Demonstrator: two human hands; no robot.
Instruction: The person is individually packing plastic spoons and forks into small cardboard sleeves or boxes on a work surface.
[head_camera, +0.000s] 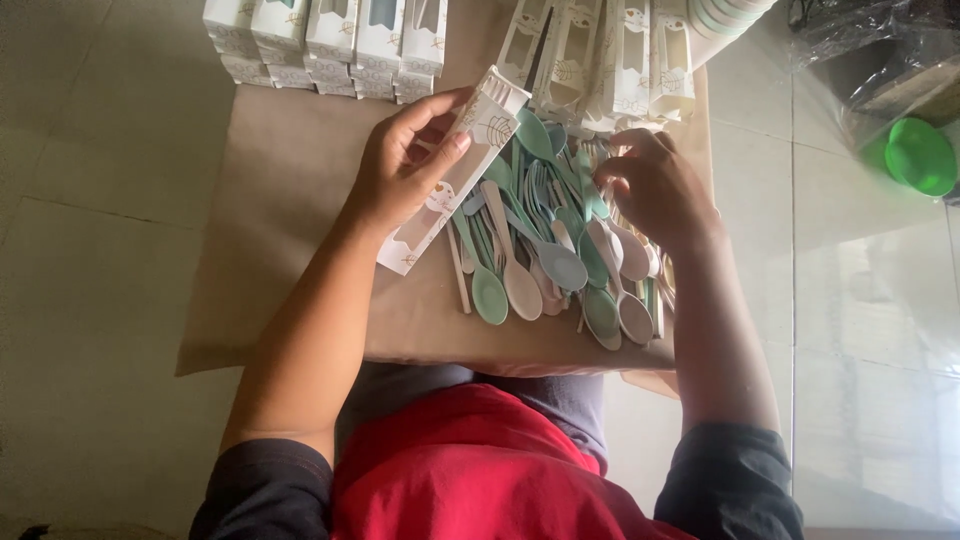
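Many filled boxes (330, 45) stand far left; my left hand (405, 165) grasps a window box (450, 170), my right hand (650, 185) pinches cutlery in the spoon pile (550, 250), much unpacked.

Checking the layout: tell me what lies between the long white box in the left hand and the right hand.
In the head view, a pile of pastel plastic spoons and forks lies between the long white box in the left hand and the right hand.
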